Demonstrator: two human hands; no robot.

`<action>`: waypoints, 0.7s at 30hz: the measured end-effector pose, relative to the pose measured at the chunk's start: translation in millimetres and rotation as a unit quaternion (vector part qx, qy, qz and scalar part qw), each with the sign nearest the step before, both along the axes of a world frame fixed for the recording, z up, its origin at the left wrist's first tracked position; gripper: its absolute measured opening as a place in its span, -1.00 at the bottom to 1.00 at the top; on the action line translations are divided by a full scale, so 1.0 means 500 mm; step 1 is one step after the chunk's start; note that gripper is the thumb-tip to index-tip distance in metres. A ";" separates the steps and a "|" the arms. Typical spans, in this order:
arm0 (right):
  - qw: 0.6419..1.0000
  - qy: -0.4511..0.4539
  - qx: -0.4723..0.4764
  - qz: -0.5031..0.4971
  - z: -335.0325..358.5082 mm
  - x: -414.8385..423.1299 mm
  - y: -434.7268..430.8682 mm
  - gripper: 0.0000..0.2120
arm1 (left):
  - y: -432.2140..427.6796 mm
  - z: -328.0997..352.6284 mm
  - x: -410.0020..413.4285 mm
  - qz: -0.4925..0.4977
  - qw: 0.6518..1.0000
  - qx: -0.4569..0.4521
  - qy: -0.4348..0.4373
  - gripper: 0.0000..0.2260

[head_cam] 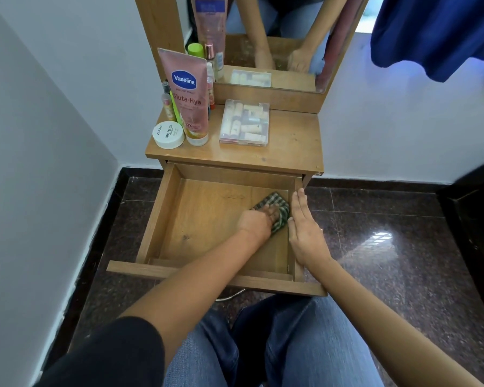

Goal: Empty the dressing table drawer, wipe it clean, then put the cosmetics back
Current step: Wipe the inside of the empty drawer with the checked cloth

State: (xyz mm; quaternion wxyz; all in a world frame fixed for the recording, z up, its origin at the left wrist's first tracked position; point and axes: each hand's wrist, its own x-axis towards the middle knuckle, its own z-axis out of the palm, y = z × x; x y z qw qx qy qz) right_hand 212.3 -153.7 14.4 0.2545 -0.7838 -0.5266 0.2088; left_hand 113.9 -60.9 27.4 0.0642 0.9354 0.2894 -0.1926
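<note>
Surface (291,141): carries the cosmetics, with the lotion tube (189,99), clear box (245,122) and white jar (168,134) in the left and middle parts. The emptying looks done.
Drawer (151,219): pulled fully out with nothing stored inside. Wiping is underway and the putting back is not begun.
Right hand (305,233): flat with straight fingers, resting on the drawer's right wall. It grips nothing.
Left hand (256,222): grip closed over the cloth, pressing it down.
Cloth (280,210): on the drawer floor, near the far right corner.
Room: the left and near floor lie open for wiping. Walls hem every stroke.
</note>
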 end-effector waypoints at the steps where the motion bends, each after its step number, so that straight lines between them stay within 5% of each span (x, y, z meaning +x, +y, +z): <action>1: 1.000 0.001 0.001 0.000 -0.002 0.001 0.001 -0.45 | 0.000 0.000 0.012 0.016 1.000 0.008 -0.010 -0.51; 9: 1.000 0.007 0.001 -0.002 -0.005 0.006 0.002 -0.45 | 0.060 -0.044 -0.016 -0.079 0.993 -0.049 -0.075 -0.32; 14: 1.000 0.004 0.002 -0.006 -0.008 0.005 0.002 -0.45 | 0.091 -0.044 -0.006 -0.120 0.989 -0.070 -0.059 -0.46; 21: 1.000 0.004 0.007 -0.017 -0.010 -0.001 0.006 -0.45 | 0.076 -0.041 0.025 -0.028 0.999 -0.027 -0.023 -0.48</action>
